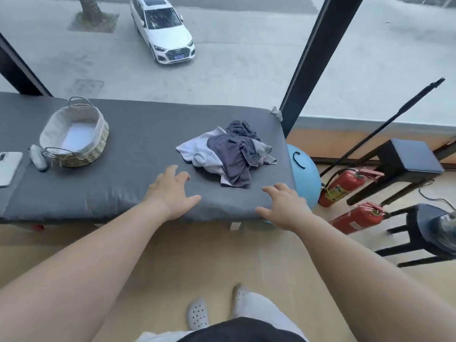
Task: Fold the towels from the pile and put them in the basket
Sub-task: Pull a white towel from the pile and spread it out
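Both hands are being held open, fingers spread, nothing gripped: the left hand over the near edge of the grey padded bench, the right hand at its near right corner. The towel pile is lying just beyond and between them, about equally near to both. The lined wicker basket is sitting well apart leftward, so the carry is being judged a left-hand reach.

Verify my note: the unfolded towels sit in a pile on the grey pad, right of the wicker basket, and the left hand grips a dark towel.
Not quite. The head view shows the left hand open, fingers spread over the grey pad, short of the pile and holding nothing. The rest stands: the pile is unfolded and lies right of the wicker basket.
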A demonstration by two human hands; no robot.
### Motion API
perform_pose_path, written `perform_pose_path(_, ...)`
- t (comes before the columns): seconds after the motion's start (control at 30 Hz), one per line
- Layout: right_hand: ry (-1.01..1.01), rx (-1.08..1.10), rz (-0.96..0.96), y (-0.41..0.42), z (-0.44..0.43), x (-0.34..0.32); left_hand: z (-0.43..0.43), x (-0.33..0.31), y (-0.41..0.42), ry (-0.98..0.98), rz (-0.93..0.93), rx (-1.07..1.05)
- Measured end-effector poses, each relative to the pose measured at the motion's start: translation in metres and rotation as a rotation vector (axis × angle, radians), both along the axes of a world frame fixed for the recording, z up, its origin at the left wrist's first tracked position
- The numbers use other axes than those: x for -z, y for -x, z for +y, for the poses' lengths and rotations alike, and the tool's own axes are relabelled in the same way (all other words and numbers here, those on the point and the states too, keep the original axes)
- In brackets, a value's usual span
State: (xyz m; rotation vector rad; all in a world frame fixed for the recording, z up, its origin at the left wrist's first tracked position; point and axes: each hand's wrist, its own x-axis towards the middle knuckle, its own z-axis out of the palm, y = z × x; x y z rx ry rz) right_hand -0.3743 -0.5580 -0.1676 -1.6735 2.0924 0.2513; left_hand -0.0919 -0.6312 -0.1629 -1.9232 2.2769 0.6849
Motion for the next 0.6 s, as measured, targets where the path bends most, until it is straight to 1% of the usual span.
perform_pose_path(0.1, -0.042, 0.013, -0.026, 0.012, -0.047, 0.022, -0.044, 0.019, 0.009, -0.053, -0.017, -0.006)
perform_pose_path(0.33, -0.105, -0.050, -0.100, 0.046, -0.165, 0.072, -0.131, 0.059, 0.043, -0.161, -0.075, -0.028)
perform_pose_path(0.6, -0.197, -0.087, -0.148, 0.060, -0.258, 0.120, -0.205, 0.102, 0.073, -0.265, -0.084, 0.016)
